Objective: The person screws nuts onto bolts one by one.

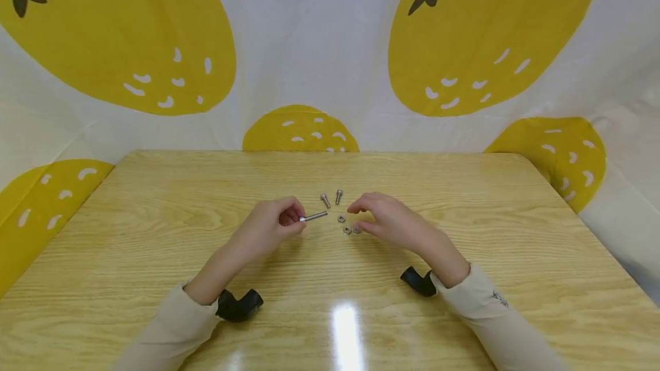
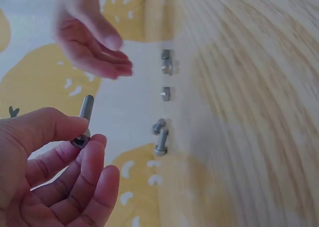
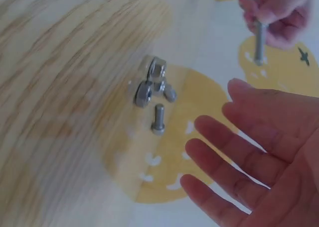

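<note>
Left hand [image 1: 270,225] curled, thumb and fingertips pinched together, forearm angled in from near left. Right hand [image 1: 384,219] hovers with fingers relaxed and extended, palm down, forearm from near right.

Wooden table [image 1: 464,279], lemon-print cloth [image 1: 319,44]

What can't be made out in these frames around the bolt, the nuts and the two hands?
- Nuts: head view, too small to tell their number or type; the right hand hovers over part of the cluster.
- Bolt head: hidden in the left hand fingers in the head view.
- Table surface: both wrist views, motion-blurred.
- Loose bolts: thread detail too small.
- Black wrist mount: partly behind the sleeve.
</note>
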### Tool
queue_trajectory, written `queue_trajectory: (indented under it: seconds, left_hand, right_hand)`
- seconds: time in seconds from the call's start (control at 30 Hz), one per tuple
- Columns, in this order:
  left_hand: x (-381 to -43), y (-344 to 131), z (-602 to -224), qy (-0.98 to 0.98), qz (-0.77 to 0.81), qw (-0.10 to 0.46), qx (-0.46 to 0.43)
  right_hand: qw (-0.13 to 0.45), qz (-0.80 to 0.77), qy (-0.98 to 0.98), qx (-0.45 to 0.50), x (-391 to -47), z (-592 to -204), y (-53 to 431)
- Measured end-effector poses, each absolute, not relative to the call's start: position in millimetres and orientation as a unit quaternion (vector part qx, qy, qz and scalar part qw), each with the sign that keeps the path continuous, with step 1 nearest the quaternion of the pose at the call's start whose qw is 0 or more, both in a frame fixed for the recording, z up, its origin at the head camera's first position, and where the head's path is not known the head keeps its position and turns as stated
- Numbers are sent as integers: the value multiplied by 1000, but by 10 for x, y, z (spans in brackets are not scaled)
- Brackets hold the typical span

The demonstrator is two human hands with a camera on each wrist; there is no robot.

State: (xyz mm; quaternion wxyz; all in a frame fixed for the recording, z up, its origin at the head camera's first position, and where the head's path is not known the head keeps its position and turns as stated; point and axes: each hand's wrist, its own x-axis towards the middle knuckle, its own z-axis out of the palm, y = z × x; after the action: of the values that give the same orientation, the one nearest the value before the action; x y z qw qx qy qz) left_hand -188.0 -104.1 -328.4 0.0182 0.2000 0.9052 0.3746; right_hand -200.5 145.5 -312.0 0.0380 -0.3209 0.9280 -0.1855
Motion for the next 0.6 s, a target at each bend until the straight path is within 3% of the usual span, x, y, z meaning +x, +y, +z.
queue_trajectory:
  seconds: [0.13,0.6]
  left_hand:
    - [-1828,-1087,-3214,894,399,8,204]
    - [-1753,-1221,-3140,866,458,17,201]
  right_hand:
    - [63,-183,934,-301,-2059,-3164,1359]
    - [63,-96,954,-278,-2108,-3288,1213]
